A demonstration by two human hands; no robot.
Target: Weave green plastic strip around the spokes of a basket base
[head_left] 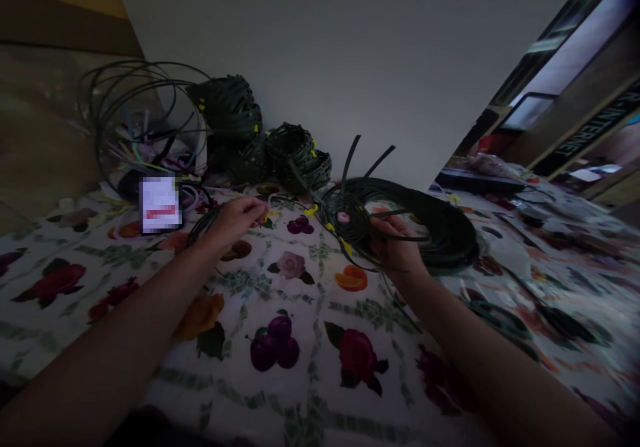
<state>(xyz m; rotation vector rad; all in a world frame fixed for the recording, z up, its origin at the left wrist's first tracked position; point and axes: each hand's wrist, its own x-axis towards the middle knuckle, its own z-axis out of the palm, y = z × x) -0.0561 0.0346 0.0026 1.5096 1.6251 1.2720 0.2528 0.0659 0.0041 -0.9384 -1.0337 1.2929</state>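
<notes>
In the head view, your left hand point(244, 214) has its fingertips drawn together above the white, fruit-patterned tablecloth point(315, 320); whether they grip anything, I cannot tell. Your right hand point(394, 239) curls its fingers closed around a flat dark green strip point(414, 238), before a round dark green coil point(453, 224).

Dim overall, brightest at upper right; right side blurred, stretched.
</notes>
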